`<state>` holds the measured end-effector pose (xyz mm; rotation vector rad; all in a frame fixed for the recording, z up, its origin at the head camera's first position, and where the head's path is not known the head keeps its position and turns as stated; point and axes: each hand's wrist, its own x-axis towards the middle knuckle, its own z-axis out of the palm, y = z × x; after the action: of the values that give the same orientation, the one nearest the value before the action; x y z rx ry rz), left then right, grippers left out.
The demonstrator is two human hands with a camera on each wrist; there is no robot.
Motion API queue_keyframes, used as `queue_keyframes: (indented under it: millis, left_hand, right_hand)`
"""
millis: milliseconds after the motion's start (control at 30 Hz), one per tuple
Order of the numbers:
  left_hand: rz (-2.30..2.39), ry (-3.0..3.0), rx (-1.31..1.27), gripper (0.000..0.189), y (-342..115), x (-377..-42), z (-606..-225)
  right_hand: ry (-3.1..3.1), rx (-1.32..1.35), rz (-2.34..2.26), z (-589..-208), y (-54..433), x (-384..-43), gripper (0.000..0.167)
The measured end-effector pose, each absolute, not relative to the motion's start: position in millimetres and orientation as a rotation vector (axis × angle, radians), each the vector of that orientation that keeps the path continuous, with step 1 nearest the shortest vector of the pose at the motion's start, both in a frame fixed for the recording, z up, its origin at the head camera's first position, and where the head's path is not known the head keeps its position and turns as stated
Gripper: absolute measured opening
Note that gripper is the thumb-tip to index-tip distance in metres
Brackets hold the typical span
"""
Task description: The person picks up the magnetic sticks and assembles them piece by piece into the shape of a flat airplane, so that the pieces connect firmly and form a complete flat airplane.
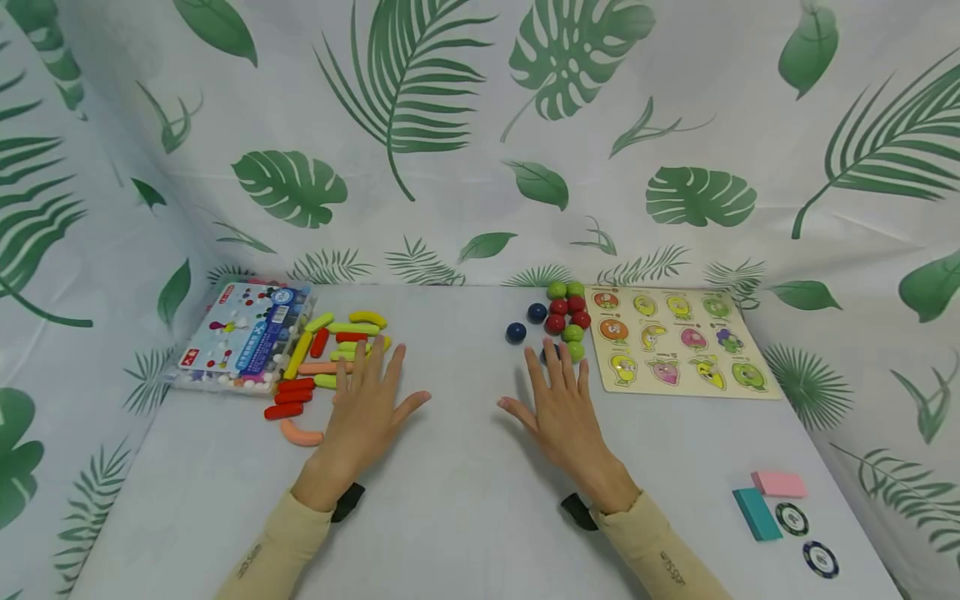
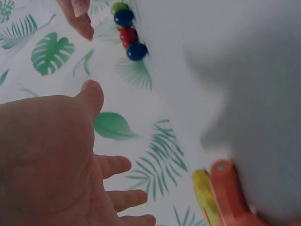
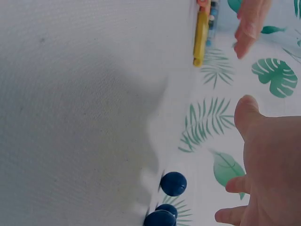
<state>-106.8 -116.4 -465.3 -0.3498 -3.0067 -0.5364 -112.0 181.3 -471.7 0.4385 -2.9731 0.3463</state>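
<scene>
- My left grip (image 1: 363, 425) is spread wide, holding nothing; the red, yellow, green and orange rounded sticks (image 1: 354, 329) lie ahead and leftward, their long axes mixed.
- My right grip (image 1: 566, 421), equally wide and empty, is nearer the glossy dark-blue, red and green balls (image 1: 556, 323), mostly ahead (round, no long axis) on the pale surface (image 1: 465, 500).

Glossy, smooth dark-blue balls (image 3: 174, 184) on a matt white counter (image 3: 56, 155)
The counter shows a fine grain; the flat, clear rectangular box (image 1: 217, 385) looks like shiny plastic, the long beige sleeves (image 1: 285, 542) matt cloth.
</scene>
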Motion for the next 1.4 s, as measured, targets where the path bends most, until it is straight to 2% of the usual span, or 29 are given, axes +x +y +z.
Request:
queue_keyframes:
  millis: [333,467,700,900,1167,1400]
  left_hand:
    - [-0.659,-3.016,-0.241,0.082,-162,-100,-475]
    - [-0.649,-2.928,-0.253,0.074,-172,-93,-477]
    - [-0.556,-2.820,-0.265,0.047,-178,-85,-473]
    - [-0.520,-2.944,-0.201,0.045,-181,-81,-468]
    - [-0.624,-3.000,-0.164,0.030,-186,-79,-471]
    - [-0.695,-3.037,-0.112,0.027,-183,-84,-472]
  right_hand:
    - [-2.967,0.441,0.361,-475,179,-113,0.086]
    - [-2.959,0.448,0.374,-477,178,-112,0.085]
    - [-2.956,0.492,0.393,-484,174,-111,0.079]
    - [-2.992,0.542,0.390,-488,165,-109,0.075]
    - [-3.014,0.689,0.419,-484,129,-113,0.074]
    - [-2.869,0.926,0.385,-481,84,-127,0.058]
